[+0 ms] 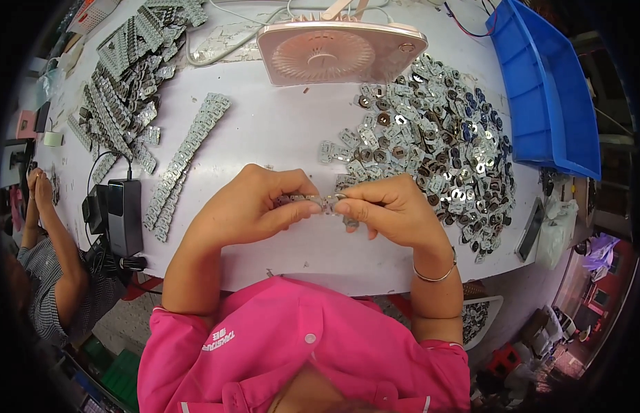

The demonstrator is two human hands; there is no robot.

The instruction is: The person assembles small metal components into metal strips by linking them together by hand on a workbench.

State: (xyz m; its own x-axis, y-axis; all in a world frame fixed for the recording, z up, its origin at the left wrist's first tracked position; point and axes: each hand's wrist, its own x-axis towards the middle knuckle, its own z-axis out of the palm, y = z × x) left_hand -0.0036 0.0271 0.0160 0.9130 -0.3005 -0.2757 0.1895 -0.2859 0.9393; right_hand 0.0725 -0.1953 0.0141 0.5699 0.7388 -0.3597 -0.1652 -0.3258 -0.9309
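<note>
My left hand (254, 206) is closed in a pinch on a short strip of small silvery-grey linked pieces (327, 201), which lies mostly inside the fingers. At the strip's right end, my right hand (392, 210) pinches with thumb and forefinger; a small grey piece (350, 221) shows below its fingertips. The hands nearly meet above the white table. Just beyond the right hand spreads a heap of loose small grey pieces (430, 144), many with dark round parts. Two long finished-looking strips (189, 158) lie side by side left of my left hand.
More strips pile up at the far left (130, 76). A pink fan (323, 51) stands at the back, cables behind it. The blue bin (540, 89) is at the right edge, near a dark flat slab (530, 229). A black box (124, 217) stands left, beside another person (61, 275).
</note>
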